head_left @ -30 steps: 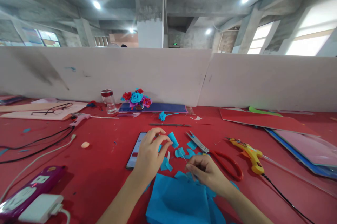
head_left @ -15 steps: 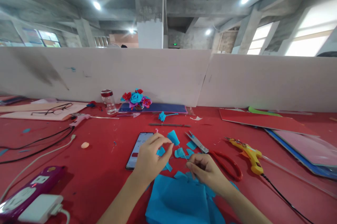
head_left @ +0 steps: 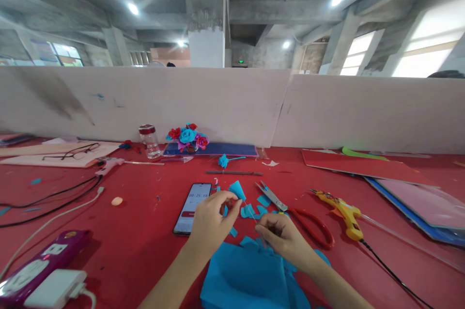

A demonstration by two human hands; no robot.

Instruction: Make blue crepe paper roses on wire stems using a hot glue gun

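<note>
My left hand (head_left: 217,216) pinches thumb and forefinger together at the lower edge of a blue paper petal (head_left: 237,190), where a thin wire (head_left: 251,212) meets it. Lower on the same wire, the fingers of my right hand (head_left: 278,232) are closed round it, and its end is hidden in them. Cut blue paper scraps (head_left: 248,211) lie on the red table behind the hands. A larger folded piece of blue crepe paper (head_left: 245,275) rests below them. Scissors with red handles (head_left: 276,198) lie open just beyond my right hand.
A phone (head_left: 191,202) lies left of centre, with a power strip (head_left: 45,263) at lower left. The yellow glue gun (head_left: 343,214) and its cord are at right. Behind stand a paper flower bouquet (head_left: 188,135), a glass jar (head_left: 149,142) and a white partition (head_left: 203,100).
My left hand has shifted slightly right, its fingertips now against the petal's base. The petal has tilted a little left, and more of the phone screen shows. My right hand has barely moved.
</note>
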